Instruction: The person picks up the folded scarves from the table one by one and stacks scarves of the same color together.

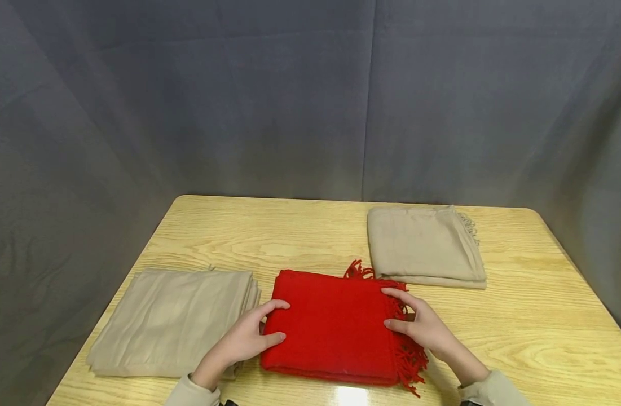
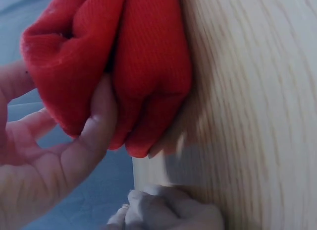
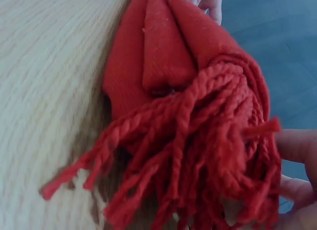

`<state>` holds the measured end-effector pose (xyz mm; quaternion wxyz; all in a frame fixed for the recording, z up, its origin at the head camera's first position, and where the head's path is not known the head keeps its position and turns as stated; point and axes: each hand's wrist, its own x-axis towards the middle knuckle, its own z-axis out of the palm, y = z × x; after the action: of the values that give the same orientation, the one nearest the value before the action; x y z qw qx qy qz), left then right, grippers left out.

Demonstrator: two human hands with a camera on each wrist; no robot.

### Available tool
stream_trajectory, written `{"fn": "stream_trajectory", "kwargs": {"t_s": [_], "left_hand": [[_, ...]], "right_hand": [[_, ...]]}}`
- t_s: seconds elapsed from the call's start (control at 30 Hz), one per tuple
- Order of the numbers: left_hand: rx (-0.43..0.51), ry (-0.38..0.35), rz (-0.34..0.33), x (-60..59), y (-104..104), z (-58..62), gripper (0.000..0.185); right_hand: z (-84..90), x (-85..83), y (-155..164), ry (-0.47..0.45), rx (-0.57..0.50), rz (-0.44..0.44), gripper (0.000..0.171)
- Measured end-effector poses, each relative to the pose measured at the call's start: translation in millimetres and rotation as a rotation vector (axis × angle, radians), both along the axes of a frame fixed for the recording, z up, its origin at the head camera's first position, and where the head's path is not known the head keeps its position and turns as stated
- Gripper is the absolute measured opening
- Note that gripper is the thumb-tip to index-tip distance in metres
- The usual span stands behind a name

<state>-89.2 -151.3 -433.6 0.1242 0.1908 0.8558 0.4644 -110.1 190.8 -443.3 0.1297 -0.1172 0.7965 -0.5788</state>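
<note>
A folded red scarf (image 1: 330, 324) with twisted fringe (image 1: 406, 355) along its right side lies on the table, between both hands. My left hand (image 1: 249, 332) grips its left folded edge, thumb and a finger on top. In the left wrist view, a finger (image 2: 103, 111) of that hand reaches between the red layers, so the upper folds are pinched. My right hand (image 1: 424, 324) holds the fringed edge, with thumb and forefinger resting on the top face. The right wrist view shows the fringe (image 3: 198, 145) hanging in front of that hand (image 3: 299, 190), hiding most of its fingers.
A folded beige cloth (image 1: 173, 321) lies left of the red scarf, close by my left forearm. Behind and to the right is another folded beige cloth (image 1: 422, 242) with a fringed corner. The wooden table (image 1: 544, 316) is surrounded by grey curtains (image 1: 290, 113).
</note>
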Motion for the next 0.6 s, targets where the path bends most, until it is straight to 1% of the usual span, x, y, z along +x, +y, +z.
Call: {"fn": "stream_trajectory", "kwargs": {"t_s": [0.07, 0.17, 0.23, 0.33, 0.4, 0.47, 0.53, 0.6], "left_hand": [[-0.033, 0.028, 0.012, 0.6, 0, 0.3, 0.044], [-0.068, 0.066, 0.033, 1.4, -1, 0.7, 0.045], [-0.07, 0.09, 0.036, 1.6, -3, 0.9, 0.045], [-0.049, 0.109, 0.022, 1.1, -7, 1.7, 0.046], [-0.007, 0.1, 0.007, 0.4, -10, 2.2, 0.049], [0.04, 0.075, -0.008, -0.7, -12, 2.7, 0.053], [0.094, 0.041, -0.018, -1.9, -14, 2.8, 0.057], [0.132, 0.018, -0.025, -3.7, -15, 2.2, 0.061]], "right_hand": [[0.5, 0.6, 0, 0.028, 0.042, -0.01, 0.058], [1.2, 2.3, 0, 0.044, 0.089, -0.03, 0.057], [1.2, 3.6, 0, 0.044, 0.106, -0.042, 0.057], [0.8, 5.1, 0, 0.08, 0.15, -0.054, 0.057], [0.4, 6.0, 1, 0.105, 0.168, -0.055, 0.057], [0.1, 7.1, 2, 0.121, 0.179, -0.059, 0.057], [-0.2, 8.5, 3, 0.121, 0.174, -0.061, 0.059], [-0.4, 10.2, 4, 0.101, 0.156, -0.052, 0.061]]}}
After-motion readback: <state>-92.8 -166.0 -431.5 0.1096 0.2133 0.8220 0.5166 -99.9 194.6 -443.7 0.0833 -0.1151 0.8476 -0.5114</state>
